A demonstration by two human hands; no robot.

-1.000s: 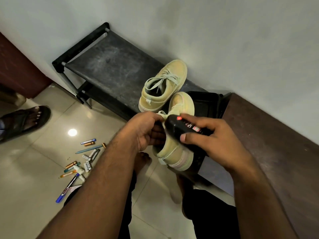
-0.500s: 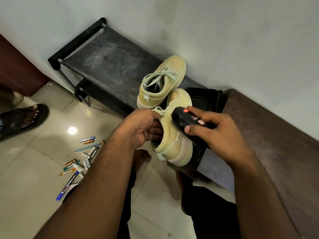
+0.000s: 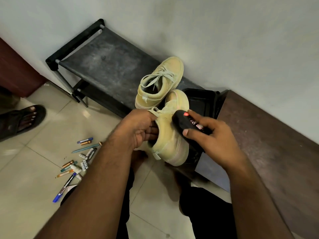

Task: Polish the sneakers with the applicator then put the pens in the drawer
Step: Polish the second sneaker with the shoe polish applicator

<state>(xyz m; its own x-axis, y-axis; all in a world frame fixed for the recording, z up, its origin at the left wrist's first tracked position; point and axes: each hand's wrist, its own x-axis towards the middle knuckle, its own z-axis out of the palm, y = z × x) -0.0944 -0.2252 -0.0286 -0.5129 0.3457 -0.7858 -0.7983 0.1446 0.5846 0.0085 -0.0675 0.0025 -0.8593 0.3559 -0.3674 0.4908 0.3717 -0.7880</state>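
Sneakers first: from the head view I see one pale yellow sneaker (image 3: pixel 170 135) held up between my two hands, toe pointing away from me, heel nearest my body. My left hand (image 3: pixel 139 128) grips it at the collar, fingers curled into the opening and thumb over the outside edge. My right hand (image 3: pixel 212 135) is clamped around a black applicator (image 3: pixel 188 124), thumb on its near side and fingers on top, with its far end pressed against the right flank of the held sneaker. A red dot and a small red-and-white label show on the applicator's upper face.

Just beyond my left hand, the second sneaker (image 3: pixel 160 83) sits on a dark shoe rack (image 3: pixel 103 66) against the wall, laces loose, its heel close to the toe of the held one. Beyond my right hand lies a black tray (image 3: pixel 202 100); I cannot tell how deep it is. A brown wooden surface (image 3: pixel 269 144) runs along the wall to the right of my right hand.

Left of my left forearm, pens (image 3: pixel 77 161) are scattered on the tiled floor (image 3: pixel 34 169), together with small white pieces I cannot identify. Farther left, well apart from both hands, another person's foot in a dark sandal (image 3: pixel 22 119) rests on the tiles.
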